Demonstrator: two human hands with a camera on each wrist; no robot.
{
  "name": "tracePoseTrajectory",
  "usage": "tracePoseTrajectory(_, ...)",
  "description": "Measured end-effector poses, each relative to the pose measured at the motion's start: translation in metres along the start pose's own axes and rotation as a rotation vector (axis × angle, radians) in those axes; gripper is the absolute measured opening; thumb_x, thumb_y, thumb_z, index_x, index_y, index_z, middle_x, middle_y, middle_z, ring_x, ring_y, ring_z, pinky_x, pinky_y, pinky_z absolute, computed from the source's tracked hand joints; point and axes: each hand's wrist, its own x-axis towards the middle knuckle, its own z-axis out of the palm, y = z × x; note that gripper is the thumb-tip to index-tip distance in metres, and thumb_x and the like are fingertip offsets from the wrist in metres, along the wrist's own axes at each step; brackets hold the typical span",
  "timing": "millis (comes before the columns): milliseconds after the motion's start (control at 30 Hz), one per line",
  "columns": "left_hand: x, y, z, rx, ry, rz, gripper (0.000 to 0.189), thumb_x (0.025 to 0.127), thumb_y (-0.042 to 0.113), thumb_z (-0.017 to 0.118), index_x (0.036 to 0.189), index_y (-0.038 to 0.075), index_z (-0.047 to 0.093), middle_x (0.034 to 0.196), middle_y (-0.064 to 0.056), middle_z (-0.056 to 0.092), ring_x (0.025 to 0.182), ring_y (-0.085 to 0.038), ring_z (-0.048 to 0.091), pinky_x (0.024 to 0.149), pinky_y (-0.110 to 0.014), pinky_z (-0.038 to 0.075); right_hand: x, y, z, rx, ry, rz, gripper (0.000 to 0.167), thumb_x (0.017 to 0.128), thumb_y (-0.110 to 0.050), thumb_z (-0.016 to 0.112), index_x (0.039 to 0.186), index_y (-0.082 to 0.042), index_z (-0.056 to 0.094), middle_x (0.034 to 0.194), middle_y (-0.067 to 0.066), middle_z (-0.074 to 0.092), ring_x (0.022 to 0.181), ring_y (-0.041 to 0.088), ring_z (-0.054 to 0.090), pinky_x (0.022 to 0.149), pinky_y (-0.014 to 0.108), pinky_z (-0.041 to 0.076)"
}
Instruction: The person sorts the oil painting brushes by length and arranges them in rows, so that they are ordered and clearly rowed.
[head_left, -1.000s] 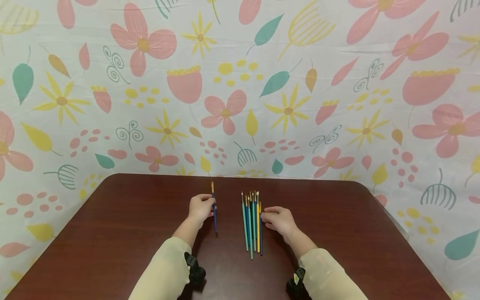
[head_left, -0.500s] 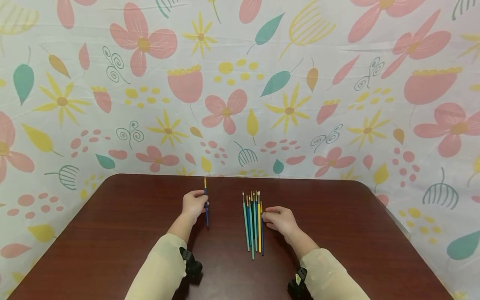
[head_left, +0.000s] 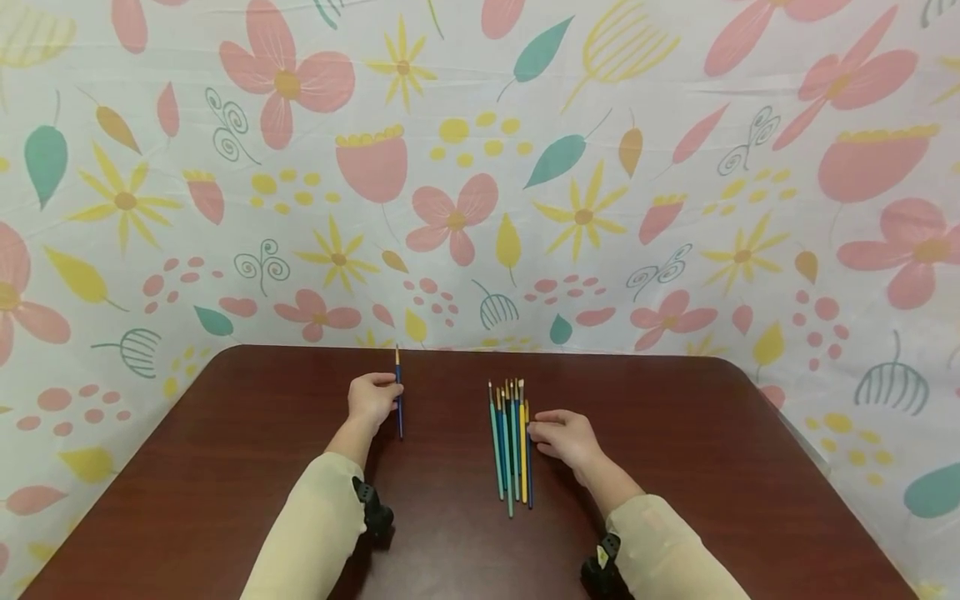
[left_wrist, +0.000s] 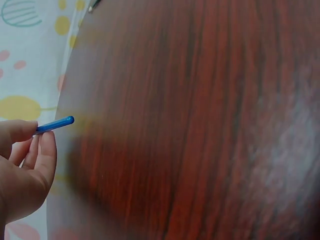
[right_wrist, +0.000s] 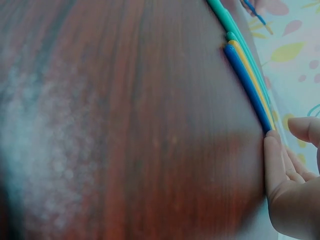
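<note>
In the head view, my left hand [head_left: 371,402] pinches a slim blue paintbrush [head_left: 400,417] between thumb and fingers, bristles pointing away toward the wall. The left wrist view shows the rounded blue handle end [left_wrist: 60,123] sticking out past the fingertips. To the right lies a bundle of paintbrushes on the table, with teal, blue and yellow handles, among them a yellow one [head_left: 522,454]. My right hand [head_left: 568,437] rests beside the bundle, its fingertips at the outermost blue paintbrush [right_wrist: 247,87]. In the right wrist view, the thumb stands apart from the fingers.
A dark reddish-brown wooden table [head_left: 202,467] spreads under both hands. Behind its far edge hangs a white cloth [head_left: 465,125] printed with flowers and leaves. Black wrist cameras sit at both sleeves, the left one [head_left: 375,512] over the tabletop.
My left hand has moved left and slightly away from me with the blue paintbrush, farther from the bundle. The right hand stays beside the bundle; the head view has shifted a little.
</note>
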Motion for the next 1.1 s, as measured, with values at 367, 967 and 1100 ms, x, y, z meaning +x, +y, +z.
tracePoseTrajectory(367,0.007,-0.003,-0.004,0.051,0.053,-0.010,0.025,0.088,0.008,0.064,0.112,0.001,0.067,0.115,-0.024,0.062,0.090,-0.032,0.068,0.079,-0.040,0.057,0.002,0.004,-0.002,0.003,-0.003,-0.019,0.042,0.089,-0.017,0.064,0.124,0.003,0.055,0.118,0.021,0.062,0.098,0.022,0.065,0.085,0.038,0.056)
tracePoseTrajectory(967,0.020,-0.004,-0.002,0.103,0.155,0.006,0.021,0.083,0.009,0.070,0.103,0.001,0.070,0.110,-0.022,0.063,0.094,-0.035,0.064,0.078,-0.043,0.055,0.000,0.002,-0.002,0.026,-0.012,-0.018,0.041,0.089,-0.016,0.063,0.124,0.004,0.055,0.114,0.020,0.064,0.097,0.022,0.066,0.085,0.039,0.056)
tracePoseTrajectory(1100,0.021,-0.004,-0.002,0.179,0.167,0.019,0.020,0.084,0.010,0.070,0.102,0.002,0.071,0.110,-0.021,0.063,0.099,-0.035,0.060,0.080,-0.045,0.054,-0.002,0.002,-0.001,0.025,-0.012,-0.015,0.042,0.089,-0.017,0.064,0.125,0.004,0.055,0.115,0.020,0.064,0.096,0.021,0.066,0.085,0.040,0.056)
